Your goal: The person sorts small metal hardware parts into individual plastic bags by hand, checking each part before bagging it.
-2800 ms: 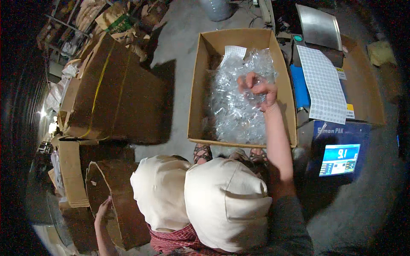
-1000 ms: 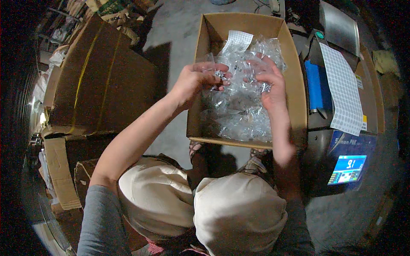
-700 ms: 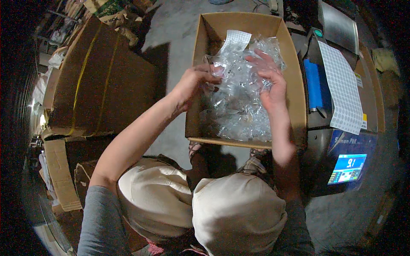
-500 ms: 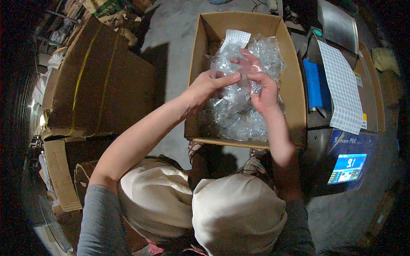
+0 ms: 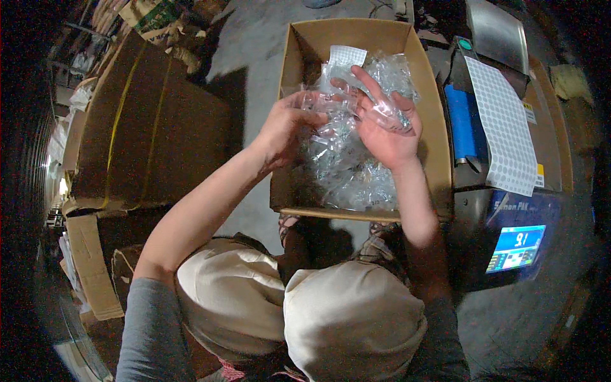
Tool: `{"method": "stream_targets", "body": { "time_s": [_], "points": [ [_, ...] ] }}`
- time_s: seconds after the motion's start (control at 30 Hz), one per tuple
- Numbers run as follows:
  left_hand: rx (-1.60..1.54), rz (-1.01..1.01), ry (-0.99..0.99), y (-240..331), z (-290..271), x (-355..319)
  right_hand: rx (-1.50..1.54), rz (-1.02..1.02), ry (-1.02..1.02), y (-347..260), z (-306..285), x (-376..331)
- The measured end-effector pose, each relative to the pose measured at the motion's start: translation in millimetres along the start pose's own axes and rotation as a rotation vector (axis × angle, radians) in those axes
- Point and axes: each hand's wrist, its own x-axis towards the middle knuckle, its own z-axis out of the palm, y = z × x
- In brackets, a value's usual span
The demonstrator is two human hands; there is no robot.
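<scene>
Over the open cardboard box (image 5: 423, 169), my left hand (image 5: 293, 118) pinches clear plastic bagging between thumb and fingers. To its right, my right hand (image 5: 388, 134) is turned palm up, fingers partly spread, with a small clear plastic bag (image 5: 385, 116) lying across palm and fingers. Small shiny pieces show inside that bag near the thumb; their kind is too small to tell. Whether the plastic in both hands is one piece, I cannot tell. Beneath them, a pile of clear plastic bags (image 5: 359, 188) fills much of the box. A dotted white sheet (image 5: 348, 56) lies at its far end.
Right of the box stands a dark machine with a blue roller (image 5: 464, 124), a hanging sheet of round stickers (image 5: 506, 127) and a lit screen (image 5: 516, 248). A large strapped carton (image 5: 146, 127) stands at the left. My knees (image 5: 353, 312) are close to the box's near edge.
My hands have drawn apart, the left one moving left with plastic in its grip. The right hand has opened its fingers and turned palm up, showing the small bag.
</scene>
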Motion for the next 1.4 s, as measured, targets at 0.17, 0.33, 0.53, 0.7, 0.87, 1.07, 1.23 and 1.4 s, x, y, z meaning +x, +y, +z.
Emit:
{"method": "stream_targets", "body": {
  "time_s": [0.17,0.33,0.53,0.7,0.87,1.07,1.23,1.4],
  "points": [
    [-0.1,0.08,-0.059,5,0,-4,0.075,0.03,-0.025,-4,11,1],
    [-0.087,0.07,-0.055,7,11,-9,0.166,0.063,-0.039,-6,13,-1],
    [-0.011,0.107,0.035,4,11,-7,0.139,0.084,-0.019,-2,18,1],
    [0.013,0.099,0.006,9,10,-12,-0.178,0.055,-0.04,-4,14,0],
    [-0.208,-0.158,-0.106,18,1,-23,-0.314,0.056,-0.017,6,13,1],
    [0.076,-0.272,-0.088,7,19,-27,-0.519,0.189,0.031,30,7,-4],
    [0.092,-0.178,-0.072,31,2,-47,-0.64,0.16,0.105,58,-58,-8],
    [0.281,0.166,0.502,67,-62,-135,-1.47,0.457,0.404,29,-91,-1]
  ]
}}
